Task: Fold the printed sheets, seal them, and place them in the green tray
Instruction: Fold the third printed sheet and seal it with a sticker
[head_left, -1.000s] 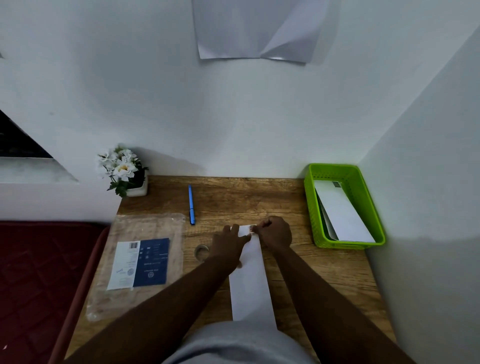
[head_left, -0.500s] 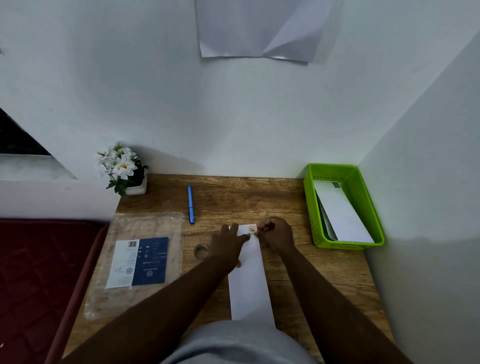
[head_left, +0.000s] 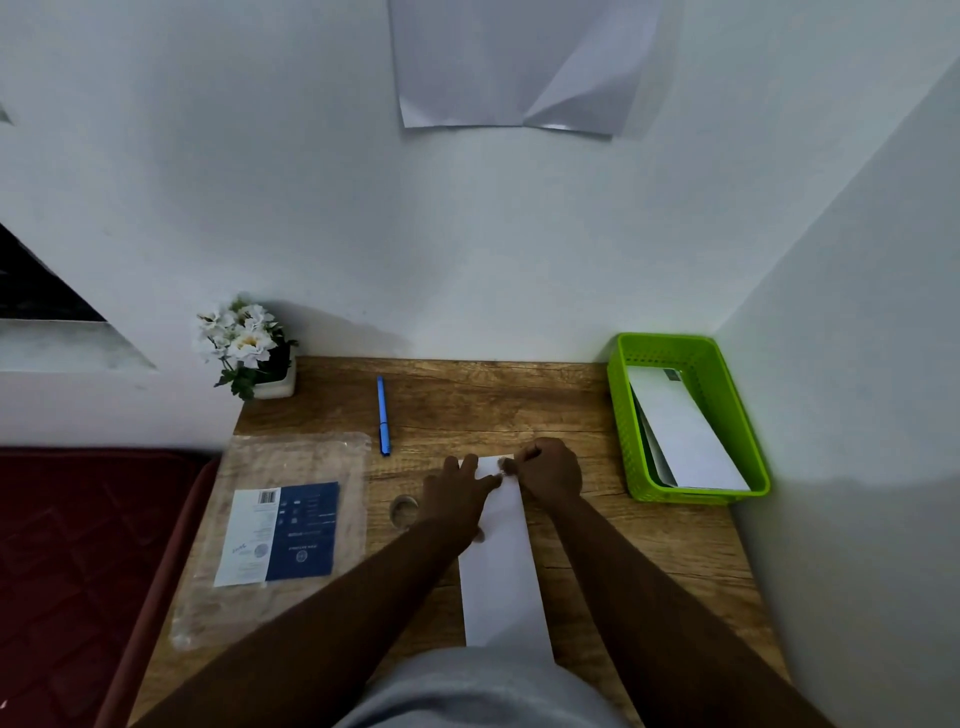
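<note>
Two hands meet at the far end of one folded sheet (head_left: 498, 561), a long white strip lying on the wooden desk (head_left: 649, 545) with its long axis running from the near edge, where it slips under the person's grey clothing, straight away toward the back edge. The left hand (head_left: 457, 501) lies flat across the strip's left side with fingers spread, pressing it down. The right hand (head_left: 550, 473) is curled at the strip's far right corner and looks to be pinching something small against the paper there, probably a bit of tape or a sticker, though it is too small to tell. That would put the work at the sealing step. The green tray (head_left: 623, 415) stands at the back right corner of the desk, well apart from the strip, its own long axis also pointing roughly front to back; white folded sheets (head_left: 685, 436) already lie in it. The tray lies to the right of both hands, so the right hand is the nearer one, and the strip would need little turning to drop in lengthwise. A clear tape roll (head_left: 404, 509) sits just left of the left hand, and a blue pen (head_left: 383, 415) lies farther back.
</note>
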